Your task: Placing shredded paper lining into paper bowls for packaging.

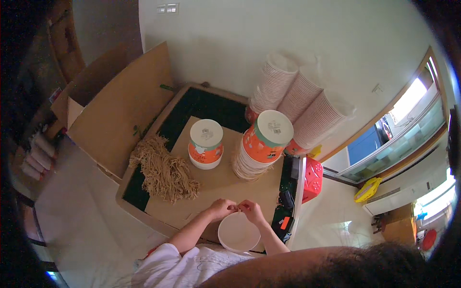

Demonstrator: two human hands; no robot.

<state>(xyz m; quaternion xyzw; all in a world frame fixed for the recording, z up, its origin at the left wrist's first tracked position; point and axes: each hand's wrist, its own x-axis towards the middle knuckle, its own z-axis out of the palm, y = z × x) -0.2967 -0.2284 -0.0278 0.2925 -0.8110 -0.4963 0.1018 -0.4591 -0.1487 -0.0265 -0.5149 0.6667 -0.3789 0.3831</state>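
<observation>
Close to my body stands a white round paper bucket [239, 232], its open mouth turned up. At its far rim my left hand [223, 209] and my right hand [250, 211] meet, fingers pinched together. What lies between the fingertips is too small to make out. Beyond my left hand lies a loose heap of brown twisted paper cords [165, 168]. An upside-down orange and white paper bucket [206, 144] sits past the hands on a cardboard sheet [216, 185]. Right of it rises a nested stack of similar buckets [261, 144], also bottom up.
Tall plastic-wrapped stacks of white buckets [307, 103] lean against the wall behind the table. A big cardboard box [122, 115] stands along the left side. Black and orange items [286, 223] lie at the table's right edge, with a red plastic stool [312, 180] beyond.
</observation>
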